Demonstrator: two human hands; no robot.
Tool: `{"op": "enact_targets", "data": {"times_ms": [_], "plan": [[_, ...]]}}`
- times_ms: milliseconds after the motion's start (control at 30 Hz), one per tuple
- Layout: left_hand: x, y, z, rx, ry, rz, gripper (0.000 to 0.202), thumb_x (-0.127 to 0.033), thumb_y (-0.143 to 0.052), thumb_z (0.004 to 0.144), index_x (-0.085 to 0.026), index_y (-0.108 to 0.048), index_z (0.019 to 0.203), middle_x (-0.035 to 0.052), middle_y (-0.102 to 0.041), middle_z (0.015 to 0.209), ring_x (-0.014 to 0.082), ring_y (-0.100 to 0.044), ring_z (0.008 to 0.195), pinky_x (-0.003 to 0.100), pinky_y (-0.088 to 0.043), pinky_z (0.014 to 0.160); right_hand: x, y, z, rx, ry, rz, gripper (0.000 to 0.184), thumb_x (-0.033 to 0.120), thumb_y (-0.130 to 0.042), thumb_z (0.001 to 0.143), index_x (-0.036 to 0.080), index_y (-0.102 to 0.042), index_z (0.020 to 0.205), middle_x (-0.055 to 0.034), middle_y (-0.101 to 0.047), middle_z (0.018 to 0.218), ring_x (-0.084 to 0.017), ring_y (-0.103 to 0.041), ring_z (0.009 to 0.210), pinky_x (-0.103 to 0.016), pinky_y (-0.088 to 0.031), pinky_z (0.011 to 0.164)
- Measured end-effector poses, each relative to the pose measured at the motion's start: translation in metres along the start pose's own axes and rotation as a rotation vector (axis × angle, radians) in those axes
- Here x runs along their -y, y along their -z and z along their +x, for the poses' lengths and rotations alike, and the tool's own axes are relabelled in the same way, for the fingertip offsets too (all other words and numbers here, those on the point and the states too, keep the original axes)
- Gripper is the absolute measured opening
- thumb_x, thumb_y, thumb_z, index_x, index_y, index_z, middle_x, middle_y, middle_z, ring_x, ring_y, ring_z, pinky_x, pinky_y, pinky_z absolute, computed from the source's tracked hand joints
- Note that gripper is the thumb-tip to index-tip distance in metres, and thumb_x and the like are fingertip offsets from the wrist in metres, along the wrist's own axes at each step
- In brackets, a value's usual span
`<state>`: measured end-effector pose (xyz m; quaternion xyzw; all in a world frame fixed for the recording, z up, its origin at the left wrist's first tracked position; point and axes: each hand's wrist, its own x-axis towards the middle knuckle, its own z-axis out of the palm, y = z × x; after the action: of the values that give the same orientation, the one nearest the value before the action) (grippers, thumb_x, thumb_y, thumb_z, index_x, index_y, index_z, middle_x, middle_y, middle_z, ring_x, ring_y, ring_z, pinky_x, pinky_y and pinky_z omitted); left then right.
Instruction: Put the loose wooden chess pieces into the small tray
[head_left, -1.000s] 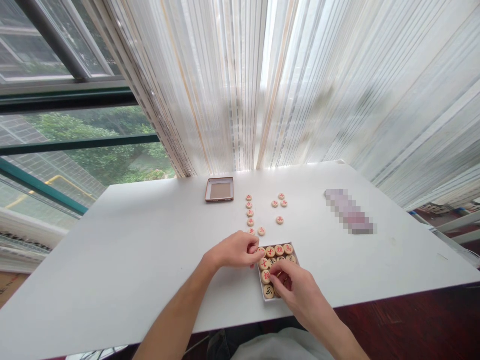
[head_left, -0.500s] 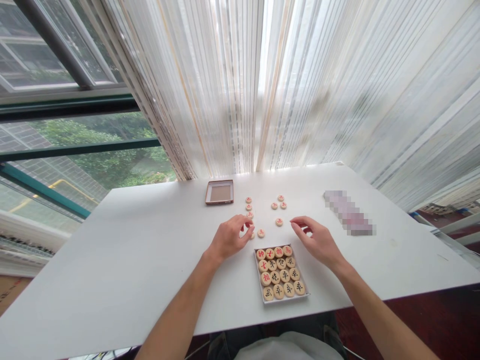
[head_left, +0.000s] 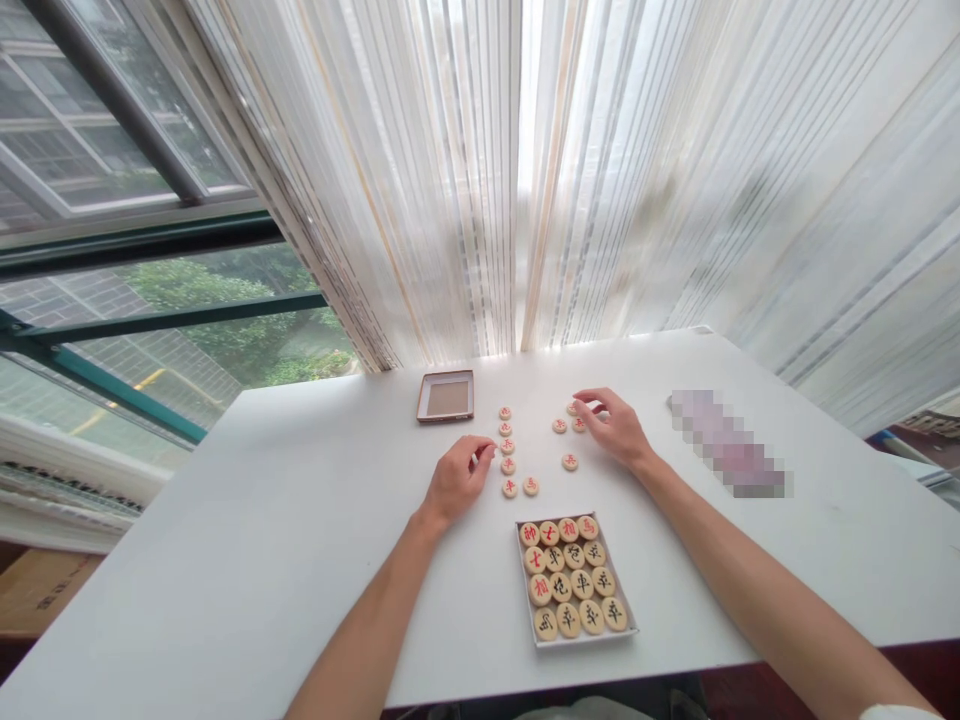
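Note:
My left hand (head_left: 461, 475) is beside a column of red-marked xiangqi pieces (head_left: 508, 465), its fingers curled into a pinch with nothing visible between them. At the far-right cluster, my right hand (head_left: 613, 425) has thumb and forefinger tips closed at the edge of the topmost xiangqi piece (head_left: 571, 408), which still lies on the table. The fingers partly cover a neighbouring piece (head_left: 578, 424). Another piece (head_left: 560, 426) sits to its left, and one marked in red (head_left: 570, 462) lies nearer me. A horse piece (head_left: 531, 486) is by the column's near end.
A shallow white box (head_left: 634, 632) in front of me holds rows of red and black pieces. The brown-rimmed box lid (head_left: 471, 415) lies at the back. A blurred-out pinkish object (head_left: 727, 445) is on the right. Striped curtains (head_left: 480, 180) hang behind the white table (head_left: 300, 560).
My right hand has moved away from me to the far cluster. My left hand has shifted off the column's near pieces, uncovering them. The view has tilted slightly.

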<state>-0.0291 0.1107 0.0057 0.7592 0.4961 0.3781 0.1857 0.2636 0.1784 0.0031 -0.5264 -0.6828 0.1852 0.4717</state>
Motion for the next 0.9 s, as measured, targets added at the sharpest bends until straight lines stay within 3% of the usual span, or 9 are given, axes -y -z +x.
{"op": "enact_targets", "data": {"times_ms": [100, 233, 367, 633, 800, 900], "plan": [[-0.002, 0.002, 0.0, 0.038, -0.047, 0.007, 0.013, -0.026, -0.056, 0.096, -0.02, -0.066, 0.103, 0.0046, -0.067, 0.096, 0.0155, -0.061, 0.081, 0.027, -0.051, 0.073, -0.002, -0.001, -0.003, 0.046, 0.052, -0.003, 0.023, 0.04, -0.061, 0.092, 0.022, -0.072, 0.103, -0.0077, -0.07, 0.109, -0.023, -0.066, 0.102, -0.036, -0.055, 0.084], [-0.012, 0.008, -0.003, 0.15, -0.158, 0.039, 0.017, -0.029, -0.069, 0.087, -0.023, -0.069, 0.103, 0.0069, -0.066, 0.103, 0.0208, -0.062, 0.099, 0.034, -0.052, 0.09, -0.001, 0.0, -0.004, 0.032, 0.082, -0.032, 0.023, 0.04, -0.059, 0.094, 0.023, -0.072, 0.103, -0.0094, -0.069, 0.113, -0.026, -0.063, 0.109, -0.039, -0.056, 0.084], [-0.02, 0.014, -0.008, 0.24, -0.156, 0.076, 0.024, -0.035, -0.075, 0.082, -0.025, -0.071, 0.103, 0.0054, -0.064, 0.1, 0.0194, -0.063, 0.092, 0.032, -0.052, 0.086, 0.009, 0.004, -0.008, 0.033, 0.145, -0.066, 0.02, 0.037, -0.06, 0.094, 0.025, -0.074, 0.099, -0.0089, -0.072, 0.105, -0.027, -0.063, 0.105, -0.045, -0.054, 0.091], [-0.017, 0.017, -0.008, 0.319, -0.106, 0.109, 0.028, -0.041, -0.076, 0.082, -0.025, -0.071, 0.104, 0.0011, -0.063, 0.087, 0.0141, -0.06, 0.075, 0.025, -0.048, 0.072, 0.053, 0.003, -0.031, 0.436, 0.343, 0.006, 0.012, 0.032, -0.065, 0.092, 0.027, -0.076, 0.095, -0.0044, -0.076, 0.092, -0.024, -0.064, 0.094, -0.047, -0.047, 0.1], [-0.019, 0.019, -0.008, 0.363, -0.049, 0.067, 0.028, -0.041, -0.076, 0.081, -0.024, -0.071, 0.102, -0.0016, -0.064, 0.08, 0.0116, -0.056, 0.067, 0.022, -0.044, 0.064, 0.072, -0.004, -0.038, 0.61, 0.342, 0.066, 0.012, 0.034, -0.069, 0.089, 0.028, -0.079, 0.092, -0.004, -0.076, 0.09, -0.022, -0.065, 0.094, -0.038, -0.052, 0.087], [-0.022, 0.018, -0.008, 0.374, -0.024, 0.031, 0.026, -0.04, -0.075, 0.081, -0.023, -0.071, 0.1, -0.0015, -0.066, 0.081, 0.0116, -0.056, 0.068, 0.022, -0.044, 0.065, 0.077, -0.005, -0.039, 0.654, 0.313, 0.097, 0.011, 0.034, -0.07, 0.088, 0.028, -0.079, 0.091, -0.0042, -0.077, 0.092, -0.023, -0.064, 0.096, -0.037, -0.052, 0.087]]}}
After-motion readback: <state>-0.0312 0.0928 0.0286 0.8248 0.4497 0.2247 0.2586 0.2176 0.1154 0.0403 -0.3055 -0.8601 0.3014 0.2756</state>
